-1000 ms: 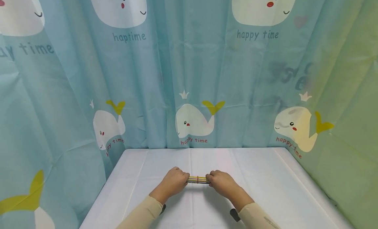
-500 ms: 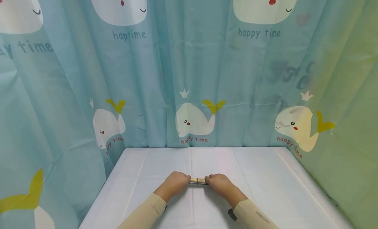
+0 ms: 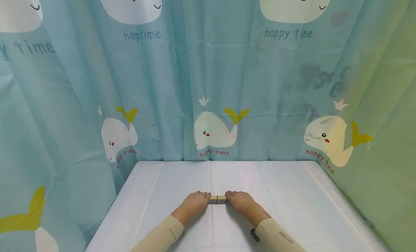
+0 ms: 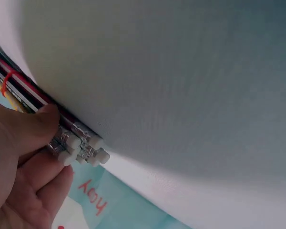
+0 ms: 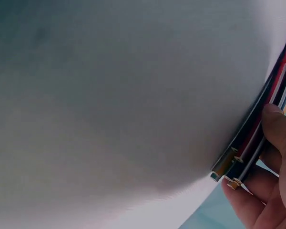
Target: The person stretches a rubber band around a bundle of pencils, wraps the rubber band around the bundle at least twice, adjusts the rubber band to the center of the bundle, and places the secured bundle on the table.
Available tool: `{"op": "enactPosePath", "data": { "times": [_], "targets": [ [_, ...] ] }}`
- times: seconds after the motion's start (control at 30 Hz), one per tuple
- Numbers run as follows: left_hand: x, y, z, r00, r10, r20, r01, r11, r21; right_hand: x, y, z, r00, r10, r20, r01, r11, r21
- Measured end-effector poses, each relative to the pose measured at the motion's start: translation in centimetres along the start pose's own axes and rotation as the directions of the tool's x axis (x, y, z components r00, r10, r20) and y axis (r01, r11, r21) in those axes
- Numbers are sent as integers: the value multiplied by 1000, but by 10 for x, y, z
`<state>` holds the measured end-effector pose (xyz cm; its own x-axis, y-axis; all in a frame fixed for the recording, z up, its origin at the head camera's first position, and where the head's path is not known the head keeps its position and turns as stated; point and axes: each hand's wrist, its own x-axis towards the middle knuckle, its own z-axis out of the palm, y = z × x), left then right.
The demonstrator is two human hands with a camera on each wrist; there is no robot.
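A bundle of pencils (image 3: 218,199) lies crosswise between my two hands, low over or on the white table; the wrist views do not settle whether it touches. A thin red band (image 4: 6,84) circles its middle. My left hand (image 3: 196,204) pinches the end with white erasers (image 4: 93,147) between thumb and fingers. At the other end my right hand (image 3: 242,205) holds the flat, unsharpened pencil ends (image 5: 229,171) with its thumb on top. Yellow, red and dark pencils show. Both hands cover parts of the bundle in the head view.
White cloth covers the table (image 3: 286,194). A blue-green curtain (image 3: 175,82) printed with whales hangs along the table's back and sides. Below the right sleeve (image 3: 274,232) a small dark object (image 3: 254,235) is partly visible.
Both hands and the bundle have come slightly down and nearer to me. The head view has tilted a little downward. Both hands keep their hold on the bundle.
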<state>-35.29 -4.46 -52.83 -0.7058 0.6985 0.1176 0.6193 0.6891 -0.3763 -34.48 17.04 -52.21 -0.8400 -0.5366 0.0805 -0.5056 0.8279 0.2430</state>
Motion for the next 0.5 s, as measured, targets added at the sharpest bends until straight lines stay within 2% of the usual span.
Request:
{"op": "enactPosePath", "data": {
  "times": [0.2, 0.27, 0.33, 0.37, 0.4, 0.43, 0.5],
  "targets": [
    [-6, -1, -6, 1000, 24, 10, -24, 1000, -16, -5, 1, 2, 1000, 7, 26, -7, 1000, -10],
    [-7, -5, -6, 1000, 11, 9, -10, 996, -89, -6, 2, 0, 1000, 3, 27, -3, 1000, 6],
    [-9, -12, -5, 999, -28, 21, 32, 972, -232, -7, 4, -2, 999, 1, 33, -3, 999, 49],
    [-9, -15, -5, 998, -55, 38, 64, 943, -326, -8, 5, -2, 999, 6, 39, -9, 997, 82],
    [-10, -19, -4, 994, -86, 60, 103, 903, -417, -8, 6, -2, 999, 15, 40, -20, 992, 127],
    [-11, -23, -3, 989, -122, 85, 148, 844, -515, -9, 8, -1, 999, 33, 43, -40, 983, 177],
    [-13, -31, 0, 970, -201, 133, 237, 686, -688, -10, 13, 2, 995, 91, 49, -102, 941, 324]
  ]
}}
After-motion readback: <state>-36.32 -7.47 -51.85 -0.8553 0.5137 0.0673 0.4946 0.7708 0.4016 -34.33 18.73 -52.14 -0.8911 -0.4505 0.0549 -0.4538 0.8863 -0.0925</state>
